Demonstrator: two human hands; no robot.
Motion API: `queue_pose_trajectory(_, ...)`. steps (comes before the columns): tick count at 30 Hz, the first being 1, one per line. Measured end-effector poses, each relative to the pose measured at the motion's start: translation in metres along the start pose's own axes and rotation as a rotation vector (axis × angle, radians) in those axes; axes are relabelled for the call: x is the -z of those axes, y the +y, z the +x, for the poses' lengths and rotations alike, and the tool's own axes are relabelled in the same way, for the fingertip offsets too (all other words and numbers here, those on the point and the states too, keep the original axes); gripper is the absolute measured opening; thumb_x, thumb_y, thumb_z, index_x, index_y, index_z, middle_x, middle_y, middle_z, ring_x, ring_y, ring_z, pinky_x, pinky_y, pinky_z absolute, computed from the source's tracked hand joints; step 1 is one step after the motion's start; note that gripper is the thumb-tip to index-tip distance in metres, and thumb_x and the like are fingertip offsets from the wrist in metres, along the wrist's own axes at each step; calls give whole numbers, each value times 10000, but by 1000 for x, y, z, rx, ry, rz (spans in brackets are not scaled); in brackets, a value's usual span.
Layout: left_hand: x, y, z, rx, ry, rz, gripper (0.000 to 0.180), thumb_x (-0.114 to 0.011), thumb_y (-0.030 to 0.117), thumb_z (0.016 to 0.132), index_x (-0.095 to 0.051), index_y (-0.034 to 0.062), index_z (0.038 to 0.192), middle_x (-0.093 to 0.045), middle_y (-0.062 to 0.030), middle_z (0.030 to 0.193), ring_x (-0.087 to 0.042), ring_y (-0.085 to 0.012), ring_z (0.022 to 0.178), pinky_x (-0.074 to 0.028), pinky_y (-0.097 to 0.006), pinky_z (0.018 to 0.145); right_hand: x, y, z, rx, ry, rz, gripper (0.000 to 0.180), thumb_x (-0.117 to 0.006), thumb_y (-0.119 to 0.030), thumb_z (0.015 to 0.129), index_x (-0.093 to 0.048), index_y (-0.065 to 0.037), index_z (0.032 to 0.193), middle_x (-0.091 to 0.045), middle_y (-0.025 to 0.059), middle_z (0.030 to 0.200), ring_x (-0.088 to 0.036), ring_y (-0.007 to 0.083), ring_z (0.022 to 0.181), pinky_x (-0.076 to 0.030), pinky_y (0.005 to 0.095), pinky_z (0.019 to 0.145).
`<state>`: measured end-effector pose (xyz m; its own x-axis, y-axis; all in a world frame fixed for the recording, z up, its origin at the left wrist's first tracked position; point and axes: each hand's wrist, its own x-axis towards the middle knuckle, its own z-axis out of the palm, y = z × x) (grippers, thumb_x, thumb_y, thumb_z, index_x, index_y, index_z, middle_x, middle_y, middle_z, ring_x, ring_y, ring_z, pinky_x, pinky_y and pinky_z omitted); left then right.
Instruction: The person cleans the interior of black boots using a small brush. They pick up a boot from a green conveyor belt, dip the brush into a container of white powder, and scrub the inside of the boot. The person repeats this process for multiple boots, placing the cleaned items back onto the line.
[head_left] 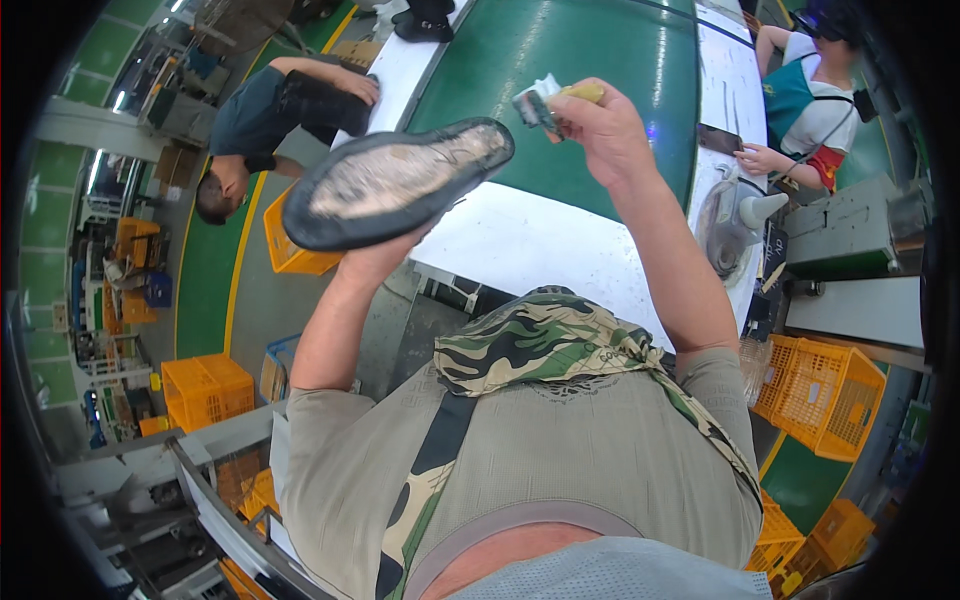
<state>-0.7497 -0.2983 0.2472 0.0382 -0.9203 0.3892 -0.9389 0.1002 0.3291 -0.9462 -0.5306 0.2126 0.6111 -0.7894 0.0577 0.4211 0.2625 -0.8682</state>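
Head view: left hand (375,262) has its grip closed under a dark shoe sole (398,183), held up w/ underside facing the camera, over the near edge of the white surface (520,245). Right hand (600,130) is clenched on a small brush (545,102) just beside the sole's toe end, above the green conveyor belt (570,60). Orange crates (205,390) sit on the floor at left, w/ open floor betw. them & the surface.

At frame centre, the left hand (375,258) props up a black shoe sole with a grey, glue-smeared inner face (398,180), while the right hand (600,130) grips a small yellow-handled brush (548,100) just beside its upper-right tip, above the green conveyor belt (590,60).
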Motion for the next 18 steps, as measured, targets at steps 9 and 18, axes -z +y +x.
queue_pose_trajectory(9, -35, 17, -59, 653, 277, -1425, 436, -572, 64, 949, -486, -48, 1362, -595, -178, 1303, -631, -221, 1126, -503, -337, 1018, -22, 29, -24, -39, -207, -29, 179, -750, -60, 821, -578, -43, 867, -622, 65, 810, -581, 141, 695, -500, 301, 626)
queue_pose_trajectory(18, -40, 104, -93, 551, 422, -774, 448, -568, 26, 939, -467, -66, 1366, -570, -248, 1294, -636, -291, 1131, -536, -386, 997, -26, 43, -54, -149, -317, 38, 193, -754, -23, 796, -578, 0, 871, -624, 79, 792, -580, 122, 676, -475, 285, 562)
